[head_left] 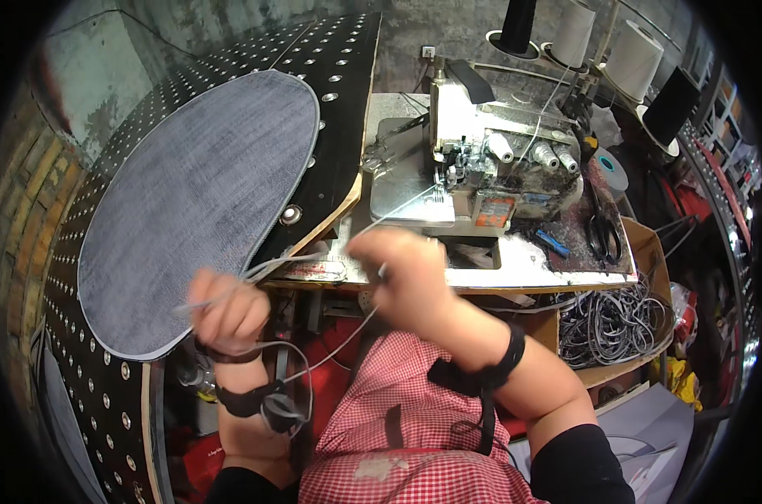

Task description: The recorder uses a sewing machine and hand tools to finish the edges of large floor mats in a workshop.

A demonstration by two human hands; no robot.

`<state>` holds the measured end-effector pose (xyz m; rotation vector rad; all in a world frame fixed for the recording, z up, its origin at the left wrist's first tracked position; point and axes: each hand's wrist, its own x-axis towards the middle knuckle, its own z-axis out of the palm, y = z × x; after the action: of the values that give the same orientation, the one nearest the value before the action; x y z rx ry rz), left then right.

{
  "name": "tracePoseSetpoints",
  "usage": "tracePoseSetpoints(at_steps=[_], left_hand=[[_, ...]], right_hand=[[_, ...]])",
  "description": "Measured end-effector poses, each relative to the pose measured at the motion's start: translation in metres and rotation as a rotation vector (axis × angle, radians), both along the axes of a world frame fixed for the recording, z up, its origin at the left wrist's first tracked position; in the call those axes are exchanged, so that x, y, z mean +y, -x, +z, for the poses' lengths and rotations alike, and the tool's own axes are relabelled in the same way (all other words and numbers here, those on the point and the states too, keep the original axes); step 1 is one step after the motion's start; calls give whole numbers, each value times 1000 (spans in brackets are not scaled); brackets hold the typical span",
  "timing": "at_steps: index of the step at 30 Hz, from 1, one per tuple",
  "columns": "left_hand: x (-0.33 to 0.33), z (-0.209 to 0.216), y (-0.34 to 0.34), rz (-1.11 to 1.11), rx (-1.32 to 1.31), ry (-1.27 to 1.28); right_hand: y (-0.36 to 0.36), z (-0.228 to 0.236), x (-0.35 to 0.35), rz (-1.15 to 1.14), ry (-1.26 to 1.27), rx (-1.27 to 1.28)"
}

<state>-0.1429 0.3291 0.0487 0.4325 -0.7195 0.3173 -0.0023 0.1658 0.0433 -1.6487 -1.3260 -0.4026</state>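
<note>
1. Centre-left: our left hand (230,312) curls around pale cord (402,207); our right hand (410,273), centre, blurred, grip unclear.
2. Left: grey oval panel (200,202), nearer our left hand, long axis slanting up-right.
3. Upper right: sewing machine (515,126), nearer our right hand; cord runs straight up-right to it.

The left hand (230,314) was curled round grey cord (398,210) by the near edge of a rounded grey mat (196,197). The blurred right hand (404,273) gripped cord too, one strand slanting up to the sewing machine (515,126); tangled strips (612,323) filled a box (654,259).
</note>
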Motion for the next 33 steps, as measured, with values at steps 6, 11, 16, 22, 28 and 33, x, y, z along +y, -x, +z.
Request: tracePoseSetpoints(at_steps=[6,11,16,22,28,33], left_hand=[[-48,-2,-45,-91,888,-422],[3,-17,3,-2,273,199],[16,-7,18,22,185,73],[-35,37,-71,-70,967,-492],[-31,7,-149,579,1084,-778],[18,3,-156,855,841,-291]], right_hand=[[110,11,-24,966,128,360],[26,7,-5,40,-9,141],[-3,-5,5,-98,128,53],[49,-6,-20,540,56,-1],[18,-15,-52,234,-110,161],[5,-36,-89,4,-65,417]])
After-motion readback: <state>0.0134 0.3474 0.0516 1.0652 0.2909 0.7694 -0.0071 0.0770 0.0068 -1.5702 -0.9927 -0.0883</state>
